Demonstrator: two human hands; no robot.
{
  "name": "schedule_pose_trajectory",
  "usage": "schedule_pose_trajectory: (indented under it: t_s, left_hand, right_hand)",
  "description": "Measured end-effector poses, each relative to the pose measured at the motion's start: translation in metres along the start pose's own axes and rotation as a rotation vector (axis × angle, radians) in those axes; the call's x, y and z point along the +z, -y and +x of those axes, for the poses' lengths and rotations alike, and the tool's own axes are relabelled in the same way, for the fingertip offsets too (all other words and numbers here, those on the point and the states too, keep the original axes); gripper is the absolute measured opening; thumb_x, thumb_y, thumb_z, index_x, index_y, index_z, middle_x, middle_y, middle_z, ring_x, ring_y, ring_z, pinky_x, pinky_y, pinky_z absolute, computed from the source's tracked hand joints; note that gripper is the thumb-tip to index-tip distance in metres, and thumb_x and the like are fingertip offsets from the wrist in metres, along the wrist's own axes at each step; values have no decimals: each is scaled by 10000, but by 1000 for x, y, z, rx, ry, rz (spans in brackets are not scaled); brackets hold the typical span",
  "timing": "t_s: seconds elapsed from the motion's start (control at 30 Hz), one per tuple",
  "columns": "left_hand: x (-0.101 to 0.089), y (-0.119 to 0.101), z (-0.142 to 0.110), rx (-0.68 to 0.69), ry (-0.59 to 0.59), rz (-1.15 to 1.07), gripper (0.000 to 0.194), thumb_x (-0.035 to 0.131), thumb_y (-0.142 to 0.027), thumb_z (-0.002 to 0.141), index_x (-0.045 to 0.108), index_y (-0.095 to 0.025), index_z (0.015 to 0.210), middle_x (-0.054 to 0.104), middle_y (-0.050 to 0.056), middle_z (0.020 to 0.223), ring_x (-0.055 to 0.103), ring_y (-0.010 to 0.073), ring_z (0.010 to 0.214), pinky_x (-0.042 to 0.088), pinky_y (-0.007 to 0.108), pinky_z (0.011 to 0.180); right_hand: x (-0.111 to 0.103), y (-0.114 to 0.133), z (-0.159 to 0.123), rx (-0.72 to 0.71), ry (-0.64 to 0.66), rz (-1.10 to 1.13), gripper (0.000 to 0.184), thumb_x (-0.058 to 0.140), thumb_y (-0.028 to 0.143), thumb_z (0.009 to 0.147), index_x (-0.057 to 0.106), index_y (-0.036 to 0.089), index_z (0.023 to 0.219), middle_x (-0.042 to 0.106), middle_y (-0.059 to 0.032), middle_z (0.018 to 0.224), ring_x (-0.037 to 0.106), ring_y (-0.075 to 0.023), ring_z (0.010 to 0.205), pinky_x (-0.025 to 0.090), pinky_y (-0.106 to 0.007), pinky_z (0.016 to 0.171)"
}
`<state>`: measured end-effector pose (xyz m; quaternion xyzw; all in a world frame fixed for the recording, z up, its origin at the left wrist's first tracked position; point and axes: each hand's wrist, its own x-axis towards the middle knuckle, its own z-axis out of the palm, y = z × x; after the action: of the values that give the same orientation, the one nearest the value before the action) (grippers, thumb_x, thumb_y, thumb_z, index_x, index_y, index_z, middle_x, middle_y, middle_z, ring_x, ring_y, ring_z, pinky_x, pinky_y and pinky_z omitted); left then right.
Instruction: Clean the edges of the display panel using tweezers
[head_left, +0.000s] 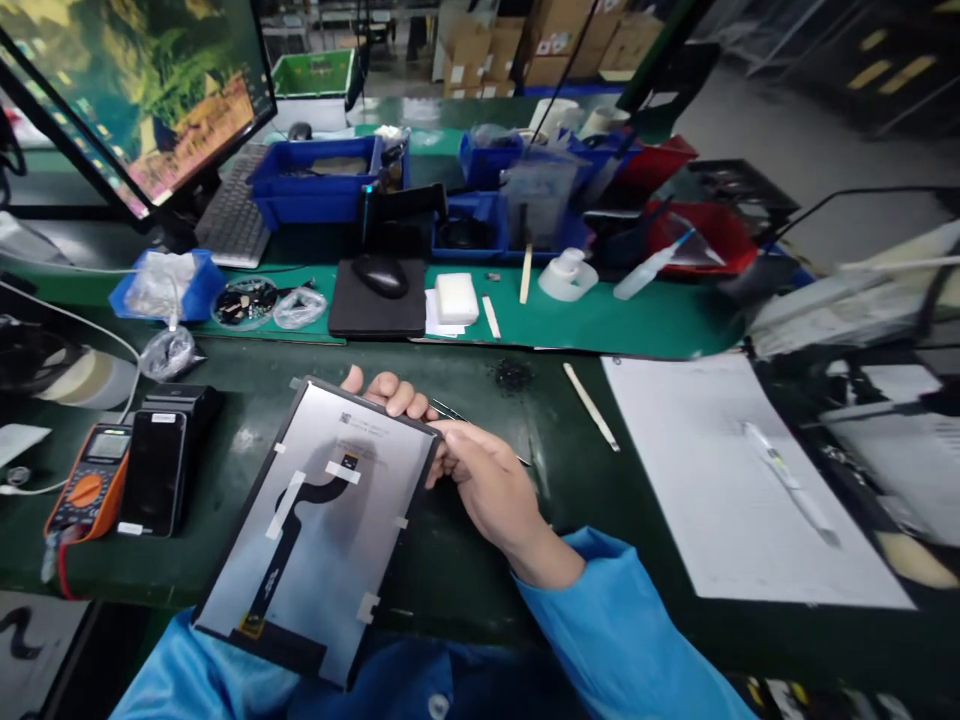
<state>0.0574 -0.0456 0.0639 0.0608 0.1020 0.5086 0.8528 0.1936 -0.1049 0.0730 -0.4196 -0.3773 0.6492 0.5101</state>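
A tablet-sized display panel [330, 540] is tilted up in front of me, its silvery back facing me. A black flex cable [281, 560] runs along that back, with strips of whitish tape on it and at the panel's edges. My left hand [390, 392] is closed on the panel from behind; only its fingers show over the top edge. At the upper right corner, my right hand [491, 485] pinches the panel's edge between thumb and fingers. Thin metal tweezers [448, 411] show partly behind the right hand; whether they touch it I cannot tell.
Left lie an orange multimeter [88, 490] and a black phone [154, 475]. A white sheet [675, 480] with a pen [787, 480] is at right. Beyond are a wooden stick [591, 405], dark scraps [514, 375], a mouse [381, 275] and blue bins [315, 195].
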Motion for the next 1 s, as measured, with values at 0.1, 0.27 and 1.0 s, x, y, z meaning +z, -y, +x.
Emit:
schedule_pose_trajectory:
  t_s: [0.1,0.27,1.0]
  left_hand:
    - [4,0,-1,-2,-62,20,564,258,-573,980,539,-190,675,358,6,589,481,145,617,523,345,721]
    - [5,1,0,-11,-42,55,603,221,-610,967,535,-195,663,327,1,577,471,146,600,531,367,729]
    - [0,1,4,82,-19,195,640,177,-513,1007,404,-176,513,298,9,519,518,153,592,551,373,719]
  right_hand:
    - [-3,1,-1,-5,26,4,347,612,505,906,743,184,884,636,-18,665,587,-159,595,516,-298,575]
    - [-4,4,-2,-13,58,-26,342,587,475,931,732,178,845,679,-22,681,629,-151,603,530,-287,577]
    - [-1,5,1,83,-20,22,195,639,226,740,728,174,907,664,34,645,634,-134,617,567,-287,613]
